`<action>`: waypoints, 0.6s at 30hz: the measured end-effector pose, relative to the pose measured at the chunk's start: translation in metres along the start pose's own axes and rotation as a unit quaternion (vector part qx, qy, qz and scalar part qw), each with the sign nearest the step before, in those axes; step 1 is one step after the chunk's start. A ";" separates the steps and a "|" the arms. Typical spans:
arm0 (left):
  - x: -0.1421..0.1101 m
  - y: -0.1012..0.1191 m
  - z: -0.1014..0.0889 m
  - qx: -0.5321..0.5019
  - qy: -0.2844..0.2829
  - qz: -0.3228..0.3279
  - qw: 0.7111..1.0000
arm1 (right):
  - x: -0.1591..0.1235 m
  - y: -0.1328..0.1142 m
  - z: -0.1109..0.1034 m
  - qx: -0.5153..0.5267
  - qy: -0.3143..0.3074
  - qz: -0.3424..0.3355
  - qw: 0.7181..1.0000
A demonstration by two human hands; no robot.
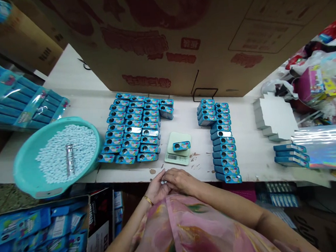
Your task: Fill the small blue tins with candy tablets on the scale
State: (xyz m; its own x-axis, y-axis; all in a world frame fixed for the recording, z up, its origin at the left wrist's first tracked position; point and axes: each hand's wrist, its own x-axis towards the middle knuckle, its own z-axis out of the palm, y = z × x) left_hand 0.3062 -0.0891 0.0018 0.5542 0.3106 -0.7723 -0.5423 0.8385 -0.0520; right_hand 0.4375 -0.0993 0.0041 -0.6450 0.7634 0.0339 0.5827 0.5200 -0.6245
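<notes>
The left hand [155,188] and right hand [180,179] met at the near edge of the white table [247,135], the right laid over the left. The left was partly curled, a small pale piece [163,182] showing at the gap between the two; from where I stood, I could not tell how far either hand was closed, nor which one held the piece. A gold bangle [148,199] circled the left wrist.

Just beyond the hands stood a pale green digital scale [178,160], with one blue carton [181,146] lying on its pan, a dark round spot at the carton's left end. Left of the scale, a block of similar cartons [130,143] stood in columns; to the right, a second group [227,155] formed one long column and a shorter one.

Farther left, a turquoise basin [22,164] contained many small whitish pellets [54,158], a metallic cylinder [69,159] resting among them. At far right lay white card pieces [280,117] in a stack, near three blue boxes [291,156]. A large printed cardboard box [216,73] rose behind the scale.
</notes>
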 end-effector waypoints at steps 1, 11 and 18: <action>0.001 0.000 0.000 -0.008 0.004 0.017 1.000 | 0.000 0.003 -0.005 0.003 0.019 0.006 1.000; 0.005 0.004 -0.014 0.005 0.041 0.062 0.997 | 0.020 0.057 -0.057 -0.102 0.097 0.175 0.974; 0.004 0.004 -0.019 -0.002 0.021 0.070 0.997 | 0.009 0.053 -0.044 -0.037 0.160 0.155 0.974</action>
State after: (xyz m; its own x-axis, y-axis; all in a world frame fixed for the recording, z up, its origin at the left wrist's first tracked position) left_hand 0.2941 -0.0930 -0.0131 0.4462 0.4057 -0.7977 -0.6146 0.7868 0.0564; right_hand 0.4839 -0.0478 0.0053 -0.2521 0.9623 0.1017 0.7666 0.2627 -0.5859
